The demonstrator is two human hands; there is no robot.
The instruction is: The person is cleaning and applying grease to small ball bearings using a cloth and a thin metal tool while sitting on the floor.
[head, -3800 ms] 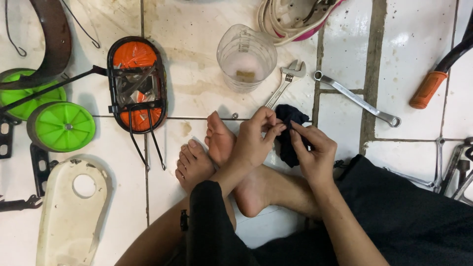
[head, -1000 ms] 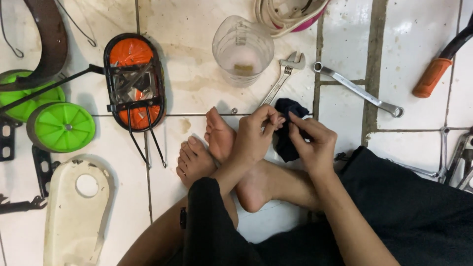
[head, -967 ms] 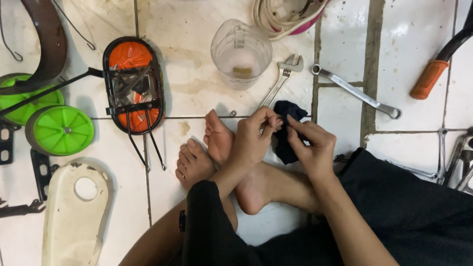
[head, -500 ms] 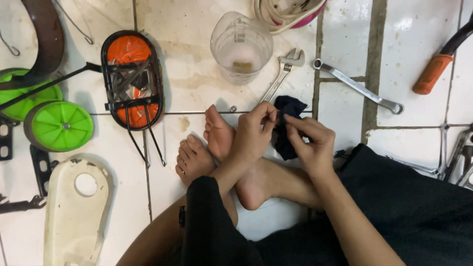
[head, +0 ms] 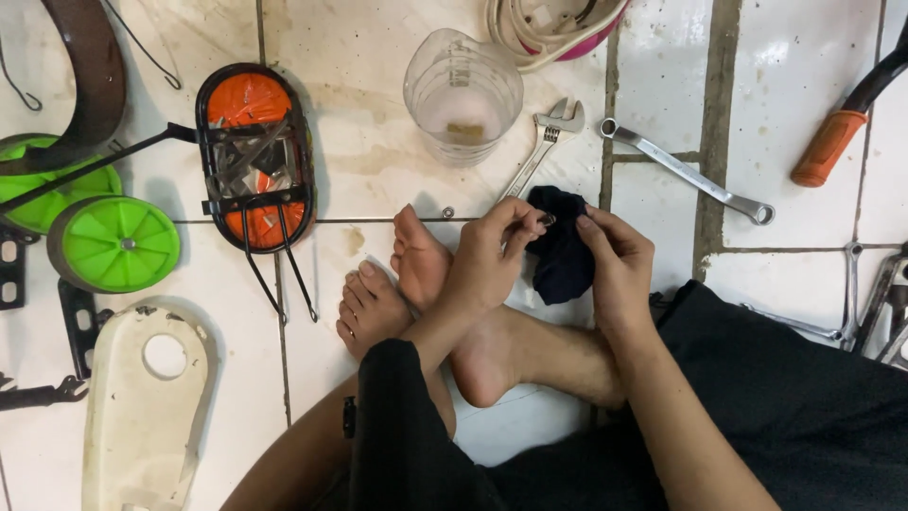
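1. At the far left of the frame, two green wheels (head: 112,242) are seen on the tiled floor (head: 378,114), partly crossed by a dark curved guard (head: 90,80) at the upper left.
2. A cream chain cover (head: 142,407) is laid flat at the lower left.
3. An orange basket (head: 253,151) with a black wire frame is placed at upper centre-left, its wire legs pointing down the frame.
4. A clear jug (head: 462,95) is stood upright at top centre, well apart from the hands.
5. Two bare feet (head: 397,284) are crossed at centre, just left of the hands.
6. The left hand (head: 492,255) is clenched at the fingertips on a small metal part (head: 547,220), held at the upper edge of the cloth.
7. A dark cloth (head: 560,251) is held between both hands at centre, above the ankle.
8. An adjustable wrench (head: 544,142) lies diagonally just above the cloth; its lower end is hidden behind the left hand.
9. The right hand (head: 619,270) is closed on the cloth's right edge.
10. A ring spanner (head: 686,170) lies at upper right, apart from the hands.
11. An orange handle (head: 828,147) is seen at the far upper right.
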